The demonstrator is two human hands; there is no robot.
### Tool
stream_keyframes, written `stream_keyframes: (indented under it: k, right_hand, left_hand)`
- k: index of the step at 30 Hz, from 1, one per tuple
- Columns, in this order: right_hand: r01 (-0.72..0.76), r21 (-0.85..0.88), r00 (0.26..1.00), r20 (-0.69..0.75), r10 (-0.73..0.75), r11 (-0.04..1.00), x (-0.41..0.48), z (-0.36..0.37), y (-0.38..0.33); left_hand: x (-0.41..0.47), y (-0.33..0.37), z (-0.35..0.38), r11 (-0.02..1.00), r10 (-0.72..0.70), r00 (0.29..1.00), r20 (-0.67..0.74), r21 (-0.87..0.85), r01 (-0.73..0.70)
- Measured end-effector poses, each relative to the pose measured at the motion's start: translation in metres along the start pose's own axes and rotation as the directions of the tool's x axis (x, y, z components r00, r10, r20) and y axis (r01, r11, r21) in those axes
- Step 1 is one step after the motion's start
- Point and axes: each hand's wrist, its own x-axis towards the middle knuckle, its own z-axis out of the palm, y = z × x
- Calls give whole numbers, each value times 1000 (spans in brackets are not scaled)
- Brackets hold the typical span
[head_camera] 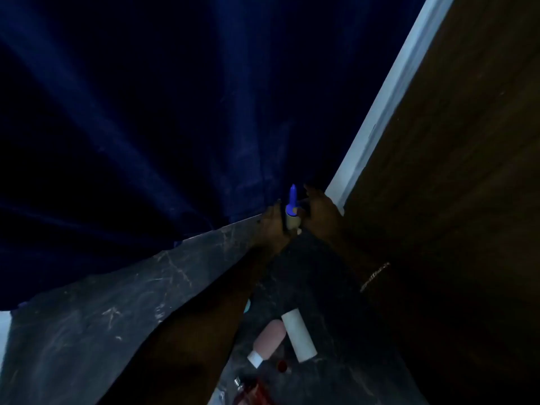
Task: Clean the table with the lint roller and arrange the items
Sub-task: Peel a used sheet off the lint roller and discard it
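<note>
The lint roller (pixel 292 211) has a blue handle pointing up and a pale roll below it. It stands at the far corner of the dark marbled table (pixel 117 302). My left hand (pixel 273 226) is wrapped around the roll from the left. My right hand (pixel 320 209) touches it from the right, fingers curled near the handle base. A white tube (pixel 299 334) and a pink bottle with a white cap (pixel 267 342) lie on the table near me. The scene is very dim.
A dark blue curtain (pixel 175 112) hangs behind the table. A white frame edge (pixel 388 97) and a brown wooden panel (pixel 467 141) stand on the right. Small reddish items (pixel 257 390) lie at the table's near edge.
</note>
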Motion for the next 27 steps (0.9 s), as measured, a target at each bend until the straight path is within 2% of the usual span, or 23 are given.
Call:
stream_keyframes:
  k: [1,3,6,11,15,19,27]
  right_hand:
    - [-4,14,1000,-9,4,1000,5,0,3]
    - [-3,40,1000,3,3,999,10,-3,4]
    - [35,46,999,40,-37,998,11,-4,2]
    - [113,72,993,37,-116,991,5,0,-5]
    - [117,147,993,-11,-117,982,-8,-5,-5]
    - [104,221,994,-58,-93,970,-30,-13,-16]
    - [147,397,987,-113,-111,906,-110,-28,-57]
  left_hand:
    - [7,2,7,996,8,999,-37,-84,-11]
    - [18,5,15,974,-70,996,-50,-218,58]
    - [35,1,26,947,-132,990,44,-288,139]
    - [24,0,26,862,-157,985,66,-477,170]
    - [3,3,9,889,-46,998,49,-453,63]
    - [-27,8,-11,858,35,999,-27,-512,-44]
    - [-112,-2,-54,925,40,983,-181,-366,-105]
